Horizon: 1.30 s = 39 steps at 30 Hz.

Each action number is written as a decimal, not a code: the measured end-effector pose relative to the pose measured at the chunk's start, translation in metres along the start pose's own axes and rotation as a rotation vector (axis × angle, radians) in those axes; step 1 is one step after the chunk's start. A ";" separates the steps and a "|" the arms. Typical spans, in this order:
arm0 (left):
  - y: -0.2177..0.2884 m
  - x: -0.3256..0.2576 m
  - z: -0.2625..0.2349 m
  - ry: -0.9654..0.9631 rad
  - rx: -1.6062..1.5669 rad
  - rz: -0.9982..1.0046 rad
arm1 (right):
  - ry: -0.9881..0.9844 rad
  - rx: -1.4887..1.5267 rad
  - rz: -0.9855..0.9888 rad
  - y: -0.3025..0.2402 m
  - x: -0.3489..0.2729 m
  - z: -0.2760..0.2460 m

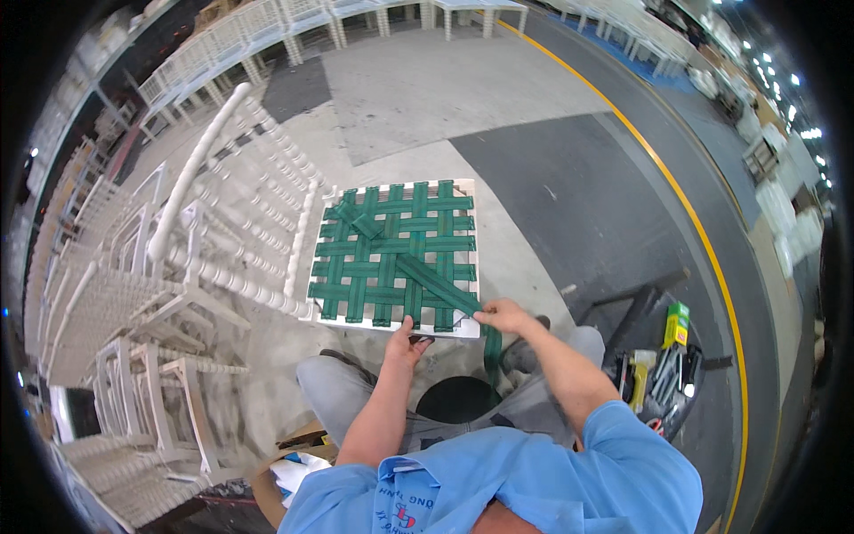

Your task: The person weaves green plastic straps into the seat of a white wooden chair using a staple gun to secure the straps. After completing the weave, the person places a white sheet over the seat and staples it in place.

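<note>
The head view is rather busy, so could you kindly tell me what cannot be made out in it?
In the head view:
- Underside of the chair seat: hidden by green webbing and frame.
- Left hand: its exact grip is too small to tell.
- Hanging strap: lower end lost against dark shapes.
- Tools: overlapping, too small to identify individually.

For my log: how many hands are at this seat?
2: left hand at the seat frame's near edge; right hand holding a green strap at its near-right corner.
</note>
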<state>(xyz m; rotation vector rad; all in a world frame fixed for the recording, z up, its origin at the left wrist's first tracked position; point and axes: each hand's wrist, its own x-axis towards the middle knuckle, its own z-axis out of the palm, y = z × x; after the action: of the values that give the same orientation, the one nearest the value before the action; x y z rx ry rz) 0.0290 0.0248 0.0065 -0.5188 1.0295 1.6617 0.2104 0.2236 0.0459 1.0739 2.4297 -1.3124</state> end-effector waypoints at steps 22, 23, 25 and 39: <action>-0.096 -0.050 0.051 -0.261 0.237 0.117 | -0.216 -0.075 -0.182 0.037 -0.127 -0.011; -0.097 -0.050 0.060 -0.270 0.241 0.130 | -0.189 0.035 -0.153 0.040 -0.091 -0.017; -0.098 -0.046 0.063 -0.294 0.304 0.063 | -0.213 0.387 -0.016 0.016 -0.040 -0.025; -0.084 -0.028 0.013 0.343 0.144 0.197 | -0.191 0.658 0.247 -0.058 0.038 0.068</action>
<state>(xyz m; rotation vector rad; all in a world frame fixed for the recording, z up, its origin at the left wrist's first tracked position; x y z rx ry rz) 0.1186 0.0256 0.0035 -0.6372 1.4806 1.6881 0.1322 0.1699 0.0259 1.2538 1.6864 -2.0667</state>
